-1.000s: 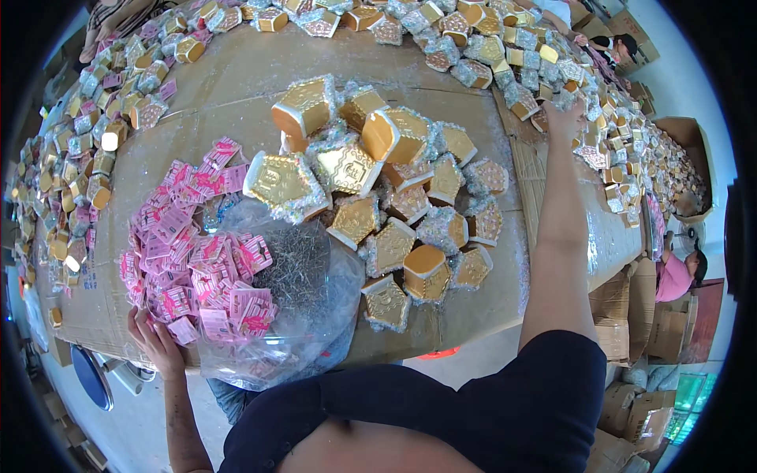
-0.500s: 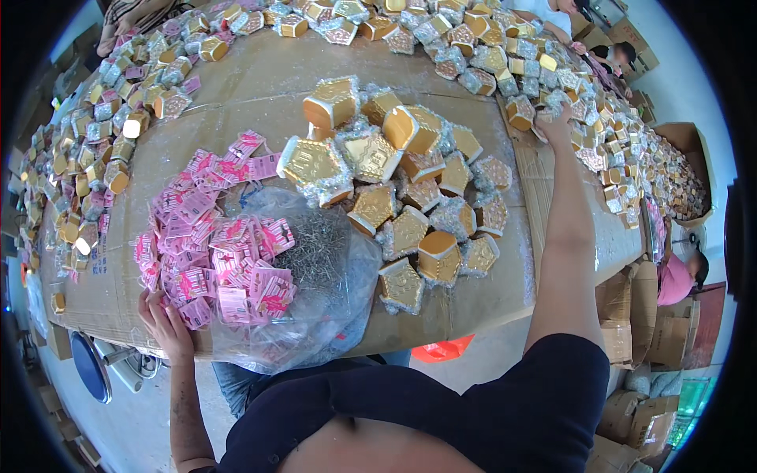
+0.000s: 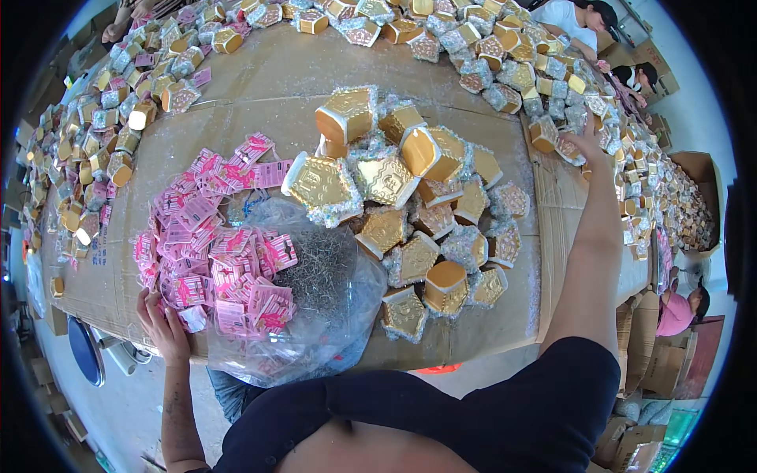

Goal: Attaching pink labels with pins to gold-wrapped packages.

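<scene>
My left hand (image 3: 164,327) rests at the near edge of the table, fingers stretched out beside a heap of pink printed tags (image 3: 189,213). My right arm reaches to the far right. There my right hand (image 3: 585,148) has its thumb and forefinger apart, close to a glittery house-shaped ornament (image 3: 569,150) in a larger pile; whether it touches the ornament is hard to tell. In front of me lies a stack of gold house-shaped ornaments (image 3: 388,177) with beaded, glittery sides. Between tags and stack, a clear plastic bag (image 3: 347,315) holds many thin metal pieces (image 3: 319,260).
Cardboard (image 3: 260,71) covers the table. More ornaments (image 3: 102,158) line its left and far edges. A large open box (image 3: 698,169) stands at right, full of small gold pieces. Several people sit around, one in a white shirt (image 3: 568,22). A blue stool (image 3: 84,351) is at lower left.
My view has shifted slightly. My right hand's thumb and forefinger are now spread wider at the right-hand pile. My left hand stays by the tags.
</scene>
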{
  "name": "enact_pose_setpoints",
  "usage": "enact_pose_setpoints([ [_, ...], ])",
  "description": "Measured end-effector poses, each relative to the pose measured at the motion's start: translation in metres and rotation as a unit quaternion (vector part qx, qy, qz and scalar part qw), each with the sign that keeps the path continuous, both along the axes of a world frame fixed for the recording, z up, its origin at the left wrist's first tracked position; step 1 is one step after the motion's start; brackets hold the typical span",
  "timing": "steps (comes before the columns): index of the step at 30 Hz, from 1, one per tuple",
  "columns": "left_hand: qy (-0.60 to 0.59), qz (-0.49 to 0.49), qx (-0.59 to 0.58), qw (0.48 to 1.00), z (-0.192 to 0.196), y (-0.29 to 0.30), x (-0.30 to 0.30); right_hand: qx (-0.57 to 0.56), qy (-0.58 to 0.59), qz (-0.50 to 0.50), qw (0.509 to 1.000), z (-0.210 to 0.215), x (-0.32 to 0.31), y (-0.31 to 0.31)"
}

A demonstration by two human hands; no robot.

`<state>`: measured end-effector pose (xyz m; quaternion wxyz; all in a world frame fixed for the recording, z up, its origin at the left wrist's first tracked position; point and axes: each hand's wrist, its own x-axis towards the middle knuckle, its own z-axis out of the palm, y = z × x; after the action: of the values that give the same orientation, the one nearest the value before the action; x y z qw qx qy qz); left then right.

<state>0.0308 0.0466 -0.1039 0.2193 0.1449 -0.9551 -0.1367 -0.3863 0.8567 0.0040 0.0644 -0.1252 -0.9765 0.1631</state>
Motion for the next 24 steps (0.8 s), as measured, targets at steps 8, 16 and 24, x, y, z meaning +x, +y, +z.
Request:
enact_pose_setpoints([
  [8, -0.005, 0.003, -0.001, 1.000, 0.001, 0.000, 0.000, -0.165, 0.090, -0.032, 0.982, -0.013, -0.002, -0.018],
  [16, -0.011, -0.008, -0.001, 1.000, 0.002, 0.001, -0.003, -0.076, 0.002, 0.056, 0.996, -0.010, -0.014, 0.006],
  [24, -0.003, -0.009, -0.009, 1.000, 0.001, 0.001, -0.003, 0.020, 0.029, 0.133, 0.990, -0.004, 0.023, -0.029],
])
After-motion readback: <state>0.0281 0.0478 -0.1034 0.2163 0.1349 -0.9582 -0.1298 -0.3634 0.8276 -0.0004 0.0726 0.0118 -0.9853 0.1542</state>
